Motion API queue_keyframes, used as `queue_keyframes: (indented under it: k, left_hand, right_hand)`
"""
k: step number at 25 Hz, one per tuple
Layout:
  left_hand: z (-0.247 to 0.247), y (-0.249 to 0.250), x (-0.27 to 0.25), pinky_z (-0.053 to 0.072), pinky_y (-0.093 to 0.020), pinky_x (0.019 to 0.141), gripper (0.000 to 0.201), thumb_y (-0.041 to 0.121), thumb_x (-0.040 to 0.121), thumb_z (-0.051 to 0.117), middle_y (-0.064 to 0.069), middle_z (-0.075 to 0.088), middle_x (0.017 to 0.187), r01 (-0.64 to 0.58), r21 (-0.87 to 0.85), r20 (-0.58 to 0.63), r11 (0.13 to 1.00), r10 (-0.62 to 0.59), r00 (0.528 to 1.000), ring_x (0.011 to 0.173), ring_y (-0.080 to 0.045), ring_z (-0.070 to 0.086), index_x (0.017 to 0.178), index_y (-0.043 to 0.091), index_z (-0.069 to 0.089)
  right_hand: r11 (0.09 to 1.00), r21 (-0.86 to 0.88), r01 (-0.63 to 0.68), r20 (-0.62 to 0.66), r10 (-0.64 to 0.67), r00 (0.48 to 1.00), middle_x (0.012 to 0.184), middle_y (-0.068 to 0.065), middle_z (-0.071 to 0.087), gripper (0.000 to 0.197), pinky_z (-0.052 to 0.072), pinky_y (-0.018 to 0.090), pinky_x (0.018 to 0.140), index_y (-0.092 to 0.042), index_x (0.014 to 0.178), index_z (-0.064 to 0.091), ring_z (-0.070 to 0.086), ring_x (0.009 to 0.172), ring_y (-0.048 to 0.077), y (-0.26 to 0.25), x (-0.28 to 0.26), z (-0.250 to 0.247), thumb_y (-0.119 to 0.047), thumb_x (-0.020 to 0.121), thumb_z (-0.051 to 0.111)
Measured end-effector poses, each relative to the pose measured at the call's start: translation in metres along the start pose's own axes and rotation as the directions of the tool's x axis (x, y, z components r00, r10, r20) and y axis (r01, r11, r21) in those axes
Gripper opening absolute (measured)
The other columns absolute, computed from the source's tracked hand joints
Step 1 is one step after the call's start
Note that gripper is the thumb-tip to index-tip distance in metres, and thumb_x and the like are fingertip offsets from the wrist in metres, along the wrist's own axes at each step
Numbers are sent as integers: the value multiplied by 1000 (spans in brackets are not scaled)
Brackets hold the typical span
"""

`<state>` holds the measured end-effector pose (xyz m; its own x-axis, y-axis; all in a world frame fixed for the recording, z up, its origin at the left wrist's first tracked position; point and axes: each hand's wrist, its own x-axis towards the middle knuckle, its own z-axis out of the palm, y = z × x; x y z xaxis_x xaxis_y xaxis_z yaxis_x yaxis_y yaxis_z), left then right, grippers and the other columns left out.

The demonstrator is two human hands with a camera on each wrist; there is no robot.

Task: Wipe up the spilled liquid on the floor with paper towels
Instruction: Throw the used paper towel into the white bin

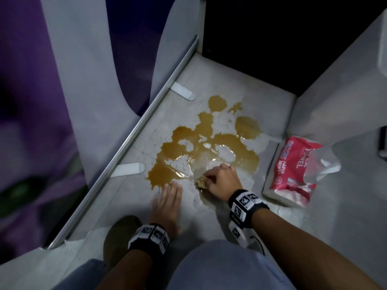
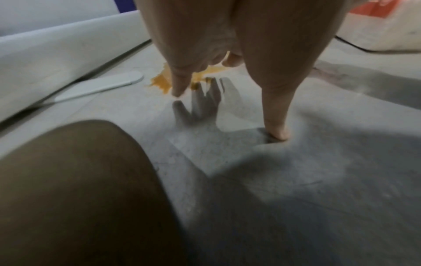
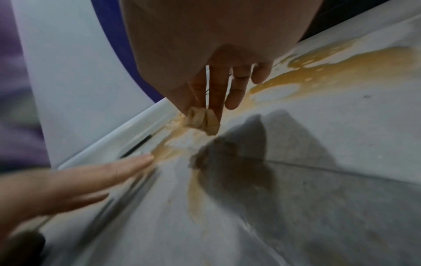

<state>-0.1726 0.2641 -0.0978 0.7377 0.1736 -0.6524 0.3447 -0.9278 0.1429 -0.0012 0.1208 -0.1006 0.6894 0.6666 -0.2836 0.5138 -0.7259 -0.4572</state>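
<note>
Brown liquid (image 1: pixel 209 141) spreads across the pale floor (image 1: pixel 272 227) between the rail and the paper towel pack (image 1: pixel 291 170). My right hand (image 1: pixel 222 181) pinches a soaked, wadded paper towel (image 3: pixel 202 120) at the puddle's near edge, where I judge the wiping is only begun. My left hand (image 1: pixel 167 204) lies flat with fingers straight, just short of the spill, probably bracing me while I crouch. Fresh towels sit nearby, within reach.
</note>
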Motion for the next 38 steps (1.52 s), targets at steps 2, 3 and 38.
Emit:
queue_keyframes:
  k: [2, 3, 38]
  left_hand:
    - [-11, 7, 2, -1, -50, 121, 109, 35, 87, 63, -5, -30, 158, -8, 54, 8, 999, 8, 1000, 149, -27, -21, 153, 14, -20]
    - [-20, 8, 5, -3, -49, 120, 110, 37, 86, 65, -5, -28, 160, -26, 69, 20, 997, 24, 999, 148, -26, -21, 153, 14, -20]
    - [-302, 328, 57, -4, -53, 119, 94, 27, 89, 55, 7, -10, 165, -466, 420, -343, 779, 612, 713, 152, -28, -4, 156, 28, -11]
  right_hand:
    - [985, 154, -71, -50, 80, 996, 83, -16, 69, 17, 41, 37, 98, -30, 98, 77, 56, 91, 15, 1, -2, -20, -27, 88, 64]
    - [971, 222, -94, -82, 115, 990, 77, -21, 62, 15, 44, 36, 97, -31, 96, 77, 57, 86, 13, 0, -1, -31, -25, 88, 66]
    - [985, 142, -98, -946, 164, 278, 64, -6, 54, 28, 38, 30, 62, -18, 72, 60, 51, 62, 17, 138, -101, -295, -34, 94, 62]
